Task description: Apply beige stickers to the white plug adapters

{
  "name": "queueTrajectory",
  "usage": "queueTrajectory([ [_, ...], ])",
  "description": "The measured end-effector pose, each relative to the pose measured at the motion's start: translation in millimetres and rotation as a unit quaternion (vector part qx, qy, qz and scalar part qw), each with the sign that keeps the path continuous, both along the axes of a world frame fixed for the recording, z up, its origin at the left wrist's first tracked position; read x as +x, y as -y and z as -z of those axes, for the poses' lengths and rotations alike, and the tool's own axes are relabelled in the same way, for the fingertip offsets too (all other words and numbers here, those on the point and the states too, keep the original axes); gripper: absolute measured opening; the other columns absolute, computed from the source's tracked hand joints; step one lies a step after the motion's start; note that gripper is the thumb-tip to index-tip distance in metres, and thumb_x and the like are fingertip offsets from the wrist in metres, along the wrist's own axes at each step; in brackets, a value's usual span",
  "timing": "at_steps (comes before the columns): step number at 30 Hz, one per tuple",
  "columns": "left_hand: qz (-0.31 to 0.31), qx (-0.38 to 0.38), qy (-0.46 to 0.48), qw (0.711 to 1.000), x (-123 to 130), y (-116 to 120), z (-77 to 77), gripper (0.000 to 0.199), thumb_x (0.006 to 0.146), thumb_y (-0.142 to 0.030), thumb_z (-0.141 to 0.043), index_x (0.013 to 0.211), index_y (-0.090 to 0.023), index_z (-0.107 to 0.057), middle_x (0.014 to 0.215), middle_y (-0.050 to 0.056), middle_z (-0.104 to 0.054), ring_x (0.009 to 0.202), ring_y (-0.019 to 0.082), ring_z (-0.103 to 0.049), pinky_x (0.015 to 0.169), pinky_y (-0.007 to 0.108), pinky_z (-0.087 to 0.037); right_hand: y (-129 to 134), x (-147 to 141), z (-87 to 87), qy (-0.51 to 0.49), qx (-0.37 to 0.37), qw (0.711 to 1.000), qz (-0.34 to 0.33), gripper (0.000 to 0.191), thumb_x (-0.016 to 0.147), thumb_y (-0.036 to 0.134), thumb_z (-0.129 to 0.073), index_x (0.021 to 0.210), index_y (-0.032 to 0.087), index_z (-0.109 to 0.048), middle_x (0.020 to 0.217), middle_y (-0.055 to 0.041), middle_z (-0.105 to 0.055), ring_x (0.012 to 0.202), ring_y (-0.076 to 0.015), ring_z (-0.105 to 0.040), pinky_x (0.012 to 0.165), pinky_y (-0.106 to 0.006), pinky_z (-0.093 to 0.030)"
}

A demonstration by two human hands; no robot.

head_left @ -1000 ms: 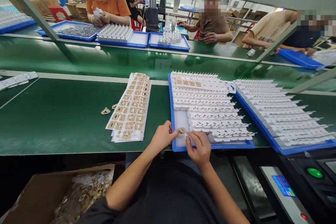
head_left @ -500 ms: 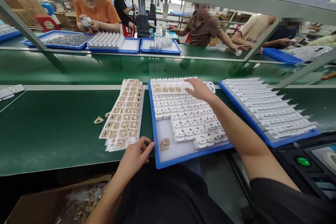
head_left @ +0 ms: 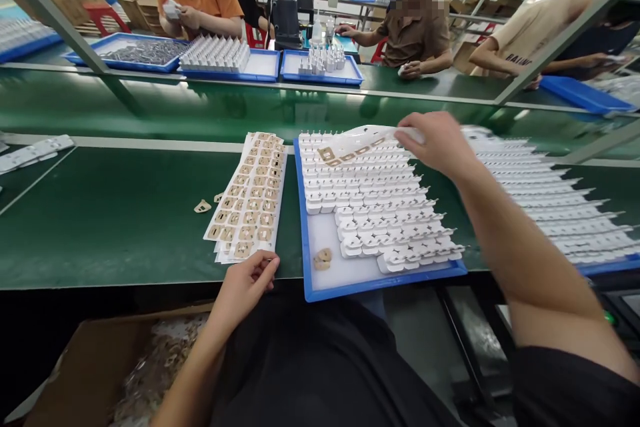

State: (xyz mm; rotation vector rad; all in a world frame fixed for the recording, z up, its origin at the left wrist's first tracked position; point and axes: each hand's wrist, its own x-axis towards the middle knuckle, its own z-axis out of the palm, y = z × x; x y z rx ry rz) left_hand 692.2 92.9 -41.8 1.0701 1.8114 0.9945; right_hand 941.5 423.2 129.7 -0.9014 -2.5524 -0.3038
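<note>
Shirt (head_left: 533,30) with blurred lettering (head_left: 519,59), right hand (head_left: 437,141) with grip pinching white strip (head_left: 361,140), left hand (head_left: 245,283) near stickered sheets (head_left: 249,197), grip unclear

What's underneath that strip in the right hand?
Under the strip, held by the right hand, rows of white parts in the blue tray show along its near edge. What lies directly beneath is covered.

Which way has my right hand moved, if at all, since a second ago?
Yes: against the blue tray, your right hand went from the near left area to the far right, where it holds a raised strip.
</note>
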Motion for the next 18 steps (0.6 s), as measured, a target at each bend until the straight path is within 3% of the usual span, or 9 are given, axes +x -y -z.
queueTrajectory([
  [2, 0.021, 0.033, -0.003, 0.999, 8, -7, -9.4, 0.039, 0.094, -0.053, -0.052, 0.100, -0.018, -0.069, 0.077, 0.003, -0.067, 0.065, 0.016, -0.065, 0.064, 0.026, -0.052, 44, 19, -28.8, 0.006, 0.028, 1.000, 0.000, 0.063, 0.093, 0.057, -0.035, 0.098, 0.006, -0.072, 0.089, -0.0066, -0.076, 0.098, -0.0206, -0.072, 0.082, -0.033, -0.049],
  [4, 0.073, 0.083, 0.003, 0.994, 20, -14, -19.4, 0.039, 0.094, -0.050, -0.054, 0.109, -0.019, -0.071, 0.093, 0.007, -0.071, 0.075, 0.018, -0.066, 0.070, 0.027, -0.053, 91, 40, -40.7, 0.005, 0.028, 1.000, 0.010, 0.047, 0.097, 0.057, -0.045, 0.099, 0.018, -0.071, 0.077, -0.0042, -0.072, 0.069, -0.0149, -0.070, 0.063, -0.028, -0.049],
  [5, 0.105, 0.114, 0.011, 0.988, 28, -16, -23.5, 0.041, 0.092, -0.050, -0.059, 0.118, -0.020, -0.070, 0.103, 0.008, -0.071, 0.082, 0.019, -0.066, 0.074, 0.028, -0.053, 114, 49, -38.3, 0.014, -0.018, 1.000, 0.009, 0.041, 0.098, 0.057, -0.046, 0.098, 0.022, -0.068, 0.071, -0.0026, -0.070, 0.056, -0.0137, -0.064, 0.054, -0.027, -0.045],
  [7, 0.159, 0.171, 0.044, 0.971, 43, -19, -27.9, 0.061, 0.083, -0.052, -0.071, 0.134, -0.022, -0.060, 0.120, 0.011, -0.067, 0.096, 0.022, -0.065, 0.083, 0.031, -0.054, 156, 60, -16.9, 0.026, -0.154, 0.987, -0.024, 0.032, 0.101, 0.051, -0.046, 0.105, 0.025, -0.064, 0.055, 0.0026, -0.062, 0.039, -0.0124, -0.054, 0.041, -0.025, -0.037],
  [9, 0.152, 0.201, 0.100, 0.963, 55, -22, -26.2, 0.071, 0.080, -0.055, -0.074, 0.139, -0.021, -0.055, 0.123, 0.012, -0.067, 0.101, 0.024, -0.065, 0.086, 0.033, -0.054, 191, 61, 21.2, 0.010, -0.272, 0.960, -0.058, 0.023, 0.102, 0.041, -0.046, 0.107, 0.024, -0.061, 0.061, 0.0022, -0.066, 0.046, -0.0135, -0.061, 0.044, -0.023, -0.042],
  [13, -0.026, 0.200, 0.207, 0.957, 56, -30, -10.5, 0.048, 0.088, -0.054, -0.065, 0.118, -0.016, -0.067, 0.111, 0.011, -0.073, 0.101, 0.025, -0.069, 0.086, 0.033, -0.056, 240, 44, 103.8, -0.076, -0.410, 0.907, -0.064, 0.023, 0.104, 0.031, -0.041, 0.095, 0.022, -0.060, 0.072, -0.0010, -0.067, 0.058, -0.0148, -0.064, 0.054, -0.023, -0.047],
  [15, -0.072, 0.191, 0.232, 0.951, 48, -36, -3.0, 0.045, 0.084, -0.052, -0.072, 0.110, -0.016, -0.070, 0.114, 0.011, -0.074, 0.107, 0.027, -0.068, 0.091, 0.035, -0.056, 253, 34, 129.6, -0.101, -0.440, 0.890, -0.069, 0.022, 0.103, 0.030, -0.042, 0.097, 0.021, -0.060, 0.074, -0.0012, -0.067, 0.061, -0.0152, -0.065, 0.056, -0.024, -0.049],
  [18, -0.091, 0.182, 0.268, 0.942, 37, -41, 1.7, 0.042, 0.080, -0.048, -0.077, 0.107, -0.016, -0.073, 0.113, 0.010, -0.075, 0.108, 0.027, -0.069, 0.092, 0.034, -0.056, 260, 25, 143.3, -0.155, -0.398, 0.899, -0.092, 0.014, 0.100, 0.029, -0.051, 0.104, 0.020, -0.062, 0.083, -0.0032, -0.068, 0.070, -0.0163, -0.066, 0.061, -0.025, -0.051],
])
